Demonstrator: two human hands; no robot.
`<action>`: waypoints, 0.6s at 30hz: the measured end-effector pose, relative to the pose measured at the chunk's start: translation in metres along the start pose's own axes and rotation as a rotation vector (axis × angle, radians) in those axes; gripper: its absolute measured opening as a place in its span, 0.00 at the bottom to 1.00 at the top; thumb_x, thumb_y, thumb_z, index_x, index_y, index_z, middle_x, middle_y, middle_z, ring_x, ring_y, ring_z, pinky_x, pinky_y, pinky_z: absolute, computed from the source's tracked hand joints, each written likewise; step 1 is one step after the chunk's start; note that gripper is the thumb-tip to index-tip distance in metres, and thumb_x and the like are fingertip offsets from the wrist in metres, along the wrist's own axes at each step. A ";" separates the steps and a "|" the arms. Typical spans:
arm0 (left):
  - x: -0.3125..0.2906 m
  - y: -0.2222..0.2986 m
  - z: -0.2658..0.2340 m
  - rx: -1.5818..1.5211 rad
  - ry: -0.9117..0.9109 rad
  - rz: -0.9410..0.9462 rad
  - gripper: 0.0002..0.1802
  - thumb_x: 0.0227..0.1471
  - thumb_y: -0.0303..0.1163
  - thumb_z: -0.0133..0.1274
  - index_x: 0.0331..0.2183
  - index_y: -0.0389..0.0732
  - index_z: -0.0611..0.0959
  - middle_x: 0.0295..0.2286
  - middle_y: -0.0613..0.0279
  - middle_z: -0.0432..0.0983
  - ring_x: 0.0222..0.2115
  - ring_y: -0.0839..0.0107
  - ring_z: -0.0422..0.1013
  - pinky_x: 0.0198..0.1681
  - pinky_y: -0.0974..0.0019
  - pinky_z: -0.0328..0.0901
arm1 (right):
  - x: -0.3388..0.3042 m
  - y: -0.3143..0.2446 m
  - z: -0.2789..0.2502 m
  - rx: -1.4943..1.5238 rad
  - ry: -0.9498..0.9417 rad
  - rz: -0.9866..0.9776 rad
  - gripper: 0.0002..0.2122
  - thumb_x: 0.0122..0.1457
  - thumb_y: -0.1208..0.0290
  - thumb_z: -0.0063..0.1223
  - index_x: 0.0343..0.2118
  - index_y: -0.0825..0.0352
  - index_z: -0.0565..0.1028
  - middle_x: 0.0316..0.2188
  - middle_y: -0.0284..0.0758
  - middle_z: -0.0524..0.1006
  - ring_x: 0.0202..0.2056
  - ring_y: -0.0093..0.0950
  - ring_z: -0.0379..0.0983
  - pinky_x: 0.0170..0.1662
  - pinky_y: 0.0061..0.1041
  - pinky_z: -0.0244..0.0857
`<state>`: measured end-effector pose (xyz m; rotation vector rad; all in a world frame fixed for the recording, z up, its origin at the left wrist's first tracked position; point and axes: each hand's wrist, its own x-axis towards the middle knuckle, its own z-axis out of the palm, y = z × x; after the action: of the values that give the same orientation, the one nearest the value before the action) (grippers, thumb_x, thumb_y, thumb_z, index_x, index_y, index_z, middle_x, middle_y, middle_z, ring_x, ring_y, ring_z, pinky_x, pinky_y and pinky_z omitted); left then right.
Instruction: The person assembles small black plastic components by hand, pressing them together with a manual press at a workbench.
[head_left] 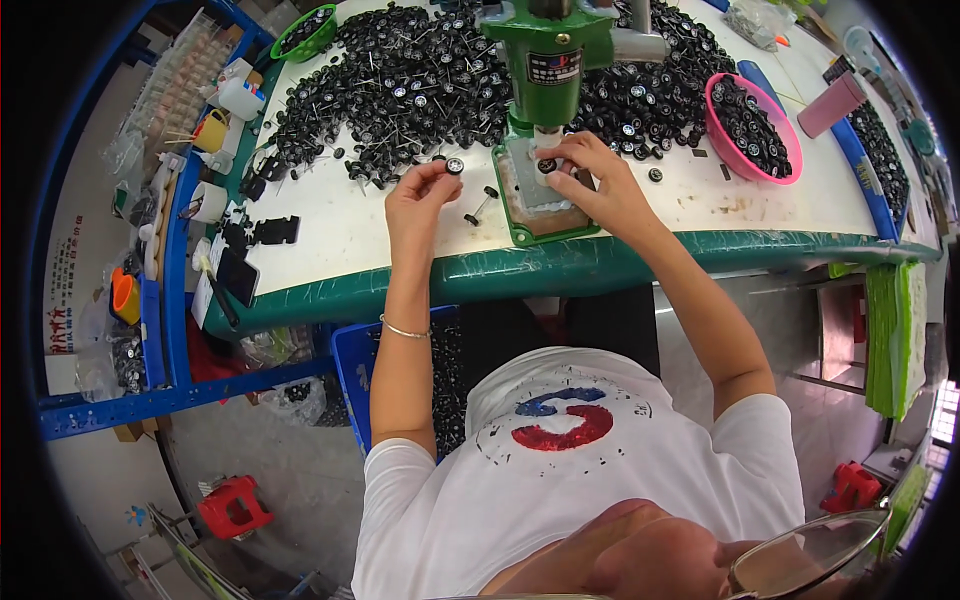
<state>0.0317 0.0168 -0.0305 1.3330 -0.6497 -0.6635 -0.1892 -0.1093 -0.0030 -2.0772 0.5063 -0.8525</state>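
Note:
My left hand (pixel 415 210) pinches a small black toy wheel (pixel 455 166) with a silvery hub between thumb and fingertips, just left of a green bench press (pixel 548 80). Under the ram, my right hand (pixel 605 185) has thumb and forefinger closed round another small black wheel (pixel 547 166), close above the press's metal plate (pixel 528 185). Whether that wheel touches the plate, I cannot tell. Between my left hand and the green press base (pixel 555 238) lies a thin axle with a wheel on each end (pixel 482 205).
Black wheels and axles (pixel 400 85) are heaped behind the press on the white table (pixel 340 240). A pink basin (pixel 790 160) of wheels stands right, a green basket (pixel 308 35) far left. A dark phone (pixel 237 276) lies near the left edge. A blue crate (pixel 350 375) sits below.

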 end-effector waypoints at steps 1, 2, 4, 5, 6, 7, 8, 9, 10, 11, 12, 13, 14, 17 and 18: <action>-0.003 0.001 0.004 -0.063 -0.021 0.011 0.07 0.51 0.21 0.59 0.35 0.32 0.83 0.29 0.61 0.80 0.27 0.75 0.76 0.34 0.72 0.74 | -0.001 -0.002 0.001 -0.034 0.007 -0.011 0.13 0.55 0.68 0.56 0.43 0.65 0.79 0.37 0.34 0.73 0.34 0.25 0.70 0.42 0.25 0.65; -0.004 0.001 0.008 -0.095 -0.045 0.020 0.09 0.50 0.22 0.61 0.37 0.32 0.83 0.29 0.62 0.80 0.27 0.76 0.76 0.35 0.73 0.73 | -0.001 -0.002 0.003 -0.037 0.005 -0.011 0.13 0.55 0.68 0.56 0.43 0.65 0.79 0.37 0.34 0.73 0.34 0.25 0.70 0.42 0.25 0.65; -0.008 0.003 0.022 -0.103 -0.086 0.020 0.09 0.50 0.22 0.61 0.36 0.32 0.83 0.29 0.62 0.80 0.27 0.77 0.76 0.34 0.73 0.72 | 0.000 -0.001 0.006 0.046 0.054 0.082 0.13 0.56 0.66 0.57 0.43 0.65 0.80 0.38 0.34 0.72 0.35 0.25 0.70 0.43 0.25 0.66; -0.010 0.005 0.029 -0.105 -0.124 0.021 0.09 0.50 0.23 0.61 0.36 0.32 0.83 0.29 0.62 0.80 0.27 0.77 0.76 0.34 0.74 0.72 | 0.000 0.000 0.008 0.043 0.055 0.083 0.13 0.56 0.66 0.57 0.43 0.65 0.80 0.38 0.34 0.72 0.35 0.25 0.70 0.43 0.25 0.66; -0.014 0.008 0.036 -0.085 -0.141 0.033 0.09 0.50 0.24 0.62 0.36 0.33 0.84 0.28 0.65 0.80 0.26 0.80 0.74 0.32 0.78 0.68 | 0.000 0.002 0.011 0.069 0.066 0.101 0.13 0.56 0.66 0.58 0.42 0.65 0.80 0.38 0.34 0.72 0.35 0.25 0.70 0.44 0.25 0.66; -0.015 0.008 0.041 -0.084 -0.139 0.033 0.09 0.50 0.24 0.62 0.36 0.33 0.84 0.28 0.65 0.80 0.26 0.80 0.74 0.32 0.78 0.68 | 0.001 0.003 0.012 0.095 0.078 0.119 0.13 0.56 0.65 0.58 0.42 0.65 0.80 0.39 0.34 0.72 0.35 0.24 0.70 0.44 0.25 0.66; -0.014 0.007 0.045 -0.065 -0.159 0.057 0.09 0.50 0.23 0.62 0.36 0.34 0.84 0.29 0.65 0.80 0.29 0.81 0.73 0.34 0.77 0.67 | 0.001 0.004 0.011 0.097 0.077 0.119 0.13 0.56 0.65 0.58 0.42 0.65 0.80 0.39 0.34 0.72 0.35 0.24 0.70 0.44 0.25 0.66; -0.013 0.008 0.049 -0.046 -0.178 0.084 0.09 0.50 0.23 0.61 0.36 0.34 0.84 0.30 0.66 0.79 0.31 0.81 0.73 0.36 0.76 0.67 | 0.001 0.004 0.009 0.082 0.054 0.122 0.14 0.56 0.65 0.58 0.44 0.65 0.79 0.39 0.34 0.72 0.36 0.24 0.70 0.44 0.25 0.66; -0.013 0.011 0.054 -0.033 -0.189 0.091 0.09 0.50 0.23 0.62 0.36 0.35 0.85 0.30 0.68 0.79 0.32 0.83 0.71 0.36 0.77 0.65 | 0.000 0.005 0.008 0.067 0.031 0.125 0.15 0.57 0.65 0.58 0.46 0.65 0.79 0.39 0.34 0.72 0.37 0.24 0.70 0.45 0.24 0.65; -0.013 0.011 0.057 -0.030 -0.187 0.093 0.09 0.50 0.23 0.62 0.36 0.35 0.85 0.30 0.68 0.79 0.32 0.83 0.71 0.36 0.77 0.65 | 0.000 0.006 0.008 0.069 0.030 0.122 0.15 0.57 0.65 0.58 0.46 0.65 0.79 0.39 0.34 0.72 0.37 0.24 0.70 0.45 0.24 0.65; -0.011 0.011 0.061 0.004 -0.213 0.121 0.08 0.50 0.23 0.62 0.36 0.36 0.85 0.30 0.69 0.79 0.31 0.83 0.71 0.36 0.78 0.65 | 0.000 0.009 0.008 0.092 0.050 0.114 0.17 0.57 0.66 0.58 0.48 0.65 0.77 0.39 0.33 0.72 0.37 0.23 0.70 0.45 0.24 0.65; -0.011 0.012 0.064 0.039 -0.239 0.149 0.08 0.49 0.23 0.62 0.35 0.36 0.85 0.30 0.70 0.79 0.31 0.84 0.71 0.35 0.78 0.64 | 0.000 0.011 0.007 0.114 0.070 0.104 0.18 0.57 0.66 0.58 0.50 0.66 0.76 0.39 0.33 0.72 0.37 0.23 0.70 0.45 0.23 0.65; -0.012 0.013 0.068 0.040 -0.244 0.153 0.07 0.49 0.23 0.62 0.35 0.37 0.86 0.30 0.71 0.80 0.30 0.84 0.70 0.36 0.78 0.63 | 0.001 0.013 0.003 0.116 0.069 0.099 0.18 0.57 0.66 0.58 0.50 0.66 0.76 0.39 0.33 0.72 0.37 0.23 0.70 0.45 0.23 0.65; -0.012 0.015 0.080 -0.032 -0.239 0.175 0.06 0.49 0.24 0.62 0.33 0.37 0.86 0.26 0.74 0.76 0.26 0.85 0.66 0.31 0.78 0.60 | 0.009 0.011 -0.018 0.177 0.181 0.122 0.19 0.58 0.66 0.59 0.51 0.66 0.76 0.42 0.31 0.74 0.39 0.20 0.72 0.45 0.22 0.66; -0.014 0.020 0.086 -0.120 -0.250 0.116 0.06 0.49 0.25 0.62 0.33 0.38 0.86 0.26 0.73 0.77 0.27 0.85 0.66 0.34 0.78 0.61 | 0.014 0.012 -0.031 0.208 0.222 0.134 0.17 0.59 0.66 0.58 0.50 0.66 0.76 0.40 0.31 0.75 0.38 0.20 0.73 0.44 0.21 0.67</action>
<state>-0.0415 -0.0261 -0.0012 1.1024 -0.8686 -0.7690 -0.2022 -0.1416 0.0066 -1.7500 0.6400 -1.0164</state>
